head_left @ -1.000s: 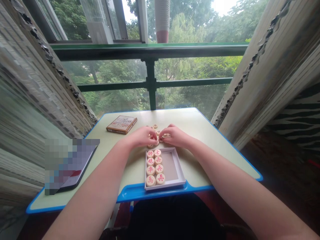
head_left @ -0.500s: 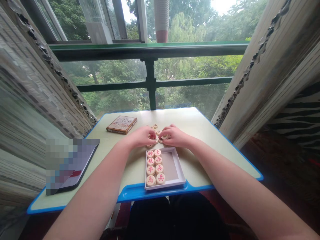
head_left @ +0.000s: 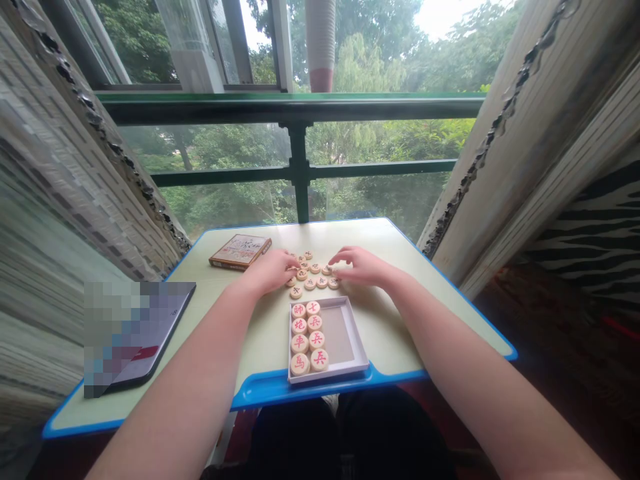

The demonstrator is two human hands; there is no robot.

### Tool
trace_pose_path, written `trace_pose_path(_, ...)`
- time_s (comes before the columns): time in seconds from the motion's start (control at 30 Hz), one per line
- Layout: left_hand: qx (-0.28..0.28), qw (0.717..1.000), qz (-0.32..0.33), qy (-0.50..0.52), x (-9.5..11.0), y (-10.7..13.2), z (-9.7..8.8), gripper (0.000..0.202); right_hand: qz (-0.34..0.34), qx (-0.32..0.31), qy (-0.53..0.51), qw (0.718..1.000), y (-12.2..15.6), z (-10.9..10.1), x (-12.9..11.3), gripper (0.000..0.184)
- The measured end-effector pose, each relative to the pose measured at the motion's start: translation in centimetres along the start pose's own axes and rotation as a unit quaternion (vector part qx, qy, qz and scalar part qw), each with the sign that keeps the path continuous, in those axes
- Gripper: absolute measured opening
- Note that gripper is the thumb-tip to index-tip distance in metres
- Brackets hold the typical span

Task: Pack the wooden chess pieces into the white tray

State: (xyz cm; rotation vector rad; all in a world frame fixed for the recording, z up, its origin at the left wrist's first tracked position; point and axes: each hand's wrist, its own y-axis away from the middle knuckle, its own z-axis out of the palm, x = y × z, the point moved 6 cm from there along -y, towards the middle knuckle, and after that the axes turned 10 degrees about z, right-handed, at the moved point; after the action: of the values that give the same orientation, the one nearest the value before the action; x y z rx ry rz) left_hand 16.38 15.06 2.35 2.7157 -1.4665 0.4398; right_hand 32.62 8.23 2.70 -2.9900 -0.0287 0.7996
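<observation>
Several round wooden chess pieces (head_left: 313, 275) with red and dark characters lie loose on the pale table (head_left: 400, 320). My left hand (head_left: 271, 269) rests at their left edge, fingers curled over a piece or two. My right hand (head_left: 361, 265) lies at their right edge with fingers stretched out flat toward the pieces. Nearer to me stands a shallow white box tray (head_left: 345, 340) whose left half holds two columns of red-lettered pieces (head_left: 307, 335); its right half is bare.
A printed box lid (head_left: 241, 250) lies at the far left of the table. A dark tablet (head_left: 135, 340) sits at the near left edge. Woven blinds hang on both sides, and a green window railing (head_left: 295, 107) runs behind the table.
Both hands have drawn apart from over the loose pieces, left hand leftward and right hand rightward, uncovering the cluster between them. The view has tilted slightly.
</observation>
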Motion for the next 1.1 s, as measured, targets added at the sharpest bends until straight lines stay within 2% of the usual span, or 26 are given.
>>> trace_pose_path(0.1,-0.004,1.000,0.008,-0.001,-0.5,-0.1,0.2,0.028,-0.025,0.005,-0.001,1.000,-0.3,1.0,-0.3,0.022)
trace_pose_path(0.23,0.026,0.999,-0.023,-0.021,-1.4,-0.2,0.1,0.031,-0.061,0.050,0.011,0.997,-0.5,1.7,-1.0,0.026)
trace_pose_path(0.4,0.030,0.998,-0.041,-0.045,-1.8,-0.3,0.2,0.033,-0.100,0.017,0.026,0.994,-0.5,2.6,-1.6,0.027)
trace_pose_path(0.8,0.064,0.996,0.060,-0.009,0.0,-1.0,0.8,0.039,-0.083,0.055,0.023,0.995,-1.1,2.3,-0.4,0.024)
trace_pose_path(0.87,0.093,0.995,0.037,-0.019,-0.5,-0.9,0.3,0.043,-0.087,0.054,0.023,0.994,-1.1,2.4,-0.4,0.025)
trace_pose_path(0.97,0.129,0.989,-0.047,-0.061,-2.1,-0.5,-0.5,0.049,-0.100,0.044,0.023,0.994,-0.9,2.4,-0.8,0.026)
trace_pose_path(1.03,0.104,0.989,-0.073,-0.072,-2.7,-0.4,-0.1,0.049,-0.104,0.037,0.025,0.994,-0.8,2.4,-1.0,0.026)
trace_pose_path(1.1,0.070,0.993,-0.073,-0.064,-2.9,-0.3,0.5,0.048,-0.096,0.032,0.027,0.994,-0.8,2.4,-1.0,0.025)
